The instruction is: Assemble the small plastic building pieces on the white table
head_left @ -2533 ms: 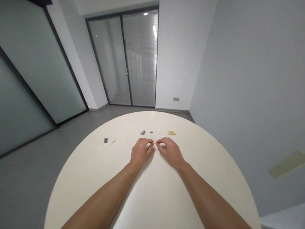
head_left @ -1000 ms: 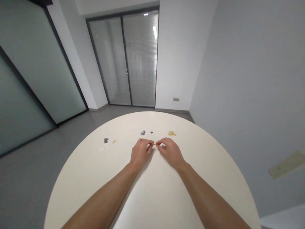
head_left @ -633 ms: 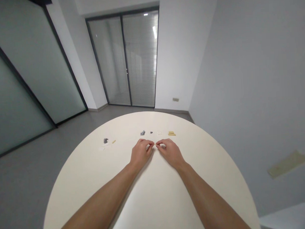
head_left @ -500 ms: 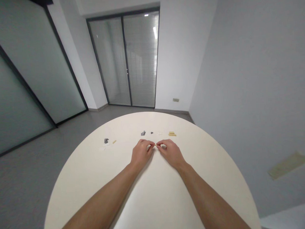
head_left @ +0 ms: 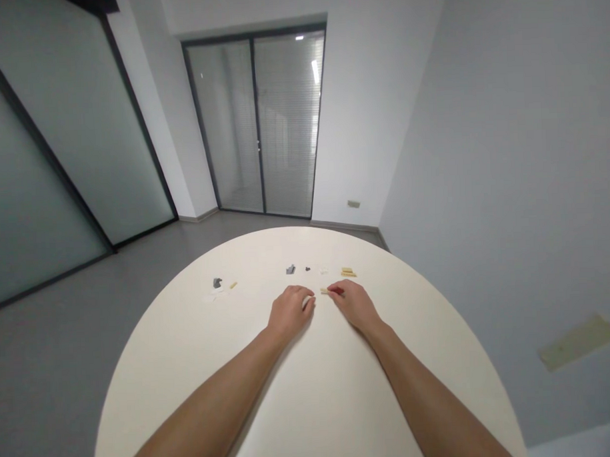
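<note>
My right hand [head_left: 356, 305] pinches a small tan strip [head_left: 324, 291] between thumb and fingertips, just over the white table [head_left: 310, 388]. The strip's left end sticks out toward my other hand; its exact kind is too small to make out. My left hand [head_left: 290, 310] rests to the left of it, fingers curved and thumb a little apart from the index finger. Nothing shows between those fingers. Beyond the hands lie tan strips [head_left: 348, 272], small white pieces [head_left: 323, 271], a tiny dark piece [head_left: 308, 269] and grey pieces [head_left: 290, 269].
Farther left on the tabletop are a dark grey piece [head_left: 217, 283], a short tan piece [head_left: 233, 285] and some whitish bits [head_left: 214, 295]. The table has a rounded far edge. A glass door [head_left: 258, 123] stands behind, and a grey wall [head_left: 523, 181] rises at right.
My hands have drawn apart from fingertips meeting at a small piece. The tan strip stays in my right hand, and my left fingers have loosened. The whole view has shifted slightly.
</note>
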`<state>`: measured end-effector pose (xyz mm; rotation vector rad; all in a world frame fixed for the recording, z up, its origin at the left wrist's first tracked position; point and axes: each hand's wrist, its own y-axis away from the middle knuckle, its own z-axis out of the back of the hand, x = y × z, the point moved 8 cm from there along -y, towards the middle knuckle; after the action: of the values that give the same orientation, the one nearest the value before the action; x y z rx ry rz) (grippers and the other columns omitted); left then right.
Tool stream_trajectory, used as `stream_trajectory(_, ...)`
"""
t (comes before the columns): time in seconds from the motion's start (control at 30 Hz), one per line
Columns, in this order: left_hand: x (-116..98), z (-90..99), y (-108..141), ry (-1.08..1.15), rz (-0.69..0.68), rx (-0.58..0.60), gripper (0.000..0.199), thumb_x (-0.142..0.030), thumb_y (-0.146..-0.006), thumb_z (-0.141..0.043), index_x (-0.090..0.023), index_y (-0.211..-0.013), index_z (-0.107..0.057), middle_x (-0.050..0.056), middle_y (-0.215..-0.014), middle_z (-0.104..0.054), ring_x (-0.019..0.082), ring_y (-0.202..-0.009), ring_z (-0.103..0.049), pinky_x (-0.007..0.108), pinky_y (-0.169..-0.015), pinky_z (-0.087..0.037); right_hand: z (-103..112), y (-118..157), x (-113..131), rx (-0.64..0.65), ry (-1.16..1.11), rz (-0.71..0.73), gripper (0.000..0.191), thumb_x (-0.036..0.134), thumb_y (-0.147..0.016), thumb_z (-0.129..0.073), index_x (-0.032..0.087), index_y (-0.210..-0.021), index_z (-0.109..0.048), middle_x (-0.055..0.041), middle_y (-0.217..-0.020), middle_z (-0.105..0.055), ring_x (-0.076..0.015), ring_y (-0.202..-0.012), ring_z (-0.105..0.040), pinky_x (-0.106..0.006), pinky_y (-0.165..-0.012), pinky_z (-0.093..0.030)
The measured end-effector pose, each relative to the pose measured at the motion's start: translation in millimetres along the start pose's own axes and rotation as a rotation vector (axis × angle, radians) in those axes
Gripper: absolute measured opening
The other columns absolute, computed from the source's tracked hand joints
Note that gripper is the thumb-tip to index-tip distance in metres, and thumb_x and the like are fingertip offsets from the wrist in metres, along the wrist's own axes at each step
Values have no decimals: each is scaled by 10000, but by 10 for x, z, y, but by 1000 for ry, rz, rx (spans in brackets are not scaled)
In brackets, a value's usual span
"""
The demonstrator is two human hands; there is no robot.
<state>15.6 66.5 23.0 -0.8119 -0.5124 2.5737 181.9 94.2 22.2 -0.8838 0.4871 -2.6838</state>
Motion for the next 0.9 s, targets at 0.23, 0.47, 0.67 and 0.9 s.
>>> stream_trajectory(0.23,-20,-30,-16,-10,-19,26,178,-210,-896,-542,-226,-938,-714,50,-1067,-704,218,-1060,-601,360,-931,-484,164,-216,-175,87,157,-105,158,194,-833,-641,223,-903,-780,-59,-912,-769,-217,-825,-691,-298,-726,-461)
stream_trajectory(0.47,-11,-46,-21,-11,-10,49,186,-210,-906,-523,-220,-945,-705,46,-1069,-691,204,-1064,-582,345,-952,-463,365,-326,-517,-40,244,-163,204,327,-883,-604,243,-980,-762,-45,-999,-752,-212,-911,-656,-283,-734,-431)
stream_trajectory(0.67,-23,-33,-10,-3,-5,50,186,-207,-907,-513,-225,-949,-694,35,-1066,-690,204,-1058,-578,348,-939,-464,379,-342,-676,-185,166,-115,244,371,-923,-550,222,-957,-740,-47,-1015,-729,-211,-914,-639,-320,-797,-445)
stream_trajectory(0.9,-39,-12,-8,2,6,51,192,-212,-913,-510,-219,-958,-696,43,-1072,-689,202,-1062,-577,345,-953,-462,352,-358,-870,-204,89,-142,240,394,-899,-583,215,-934,-740,-46,-964,-726,-185,-782,-642,-321,-750,-450)
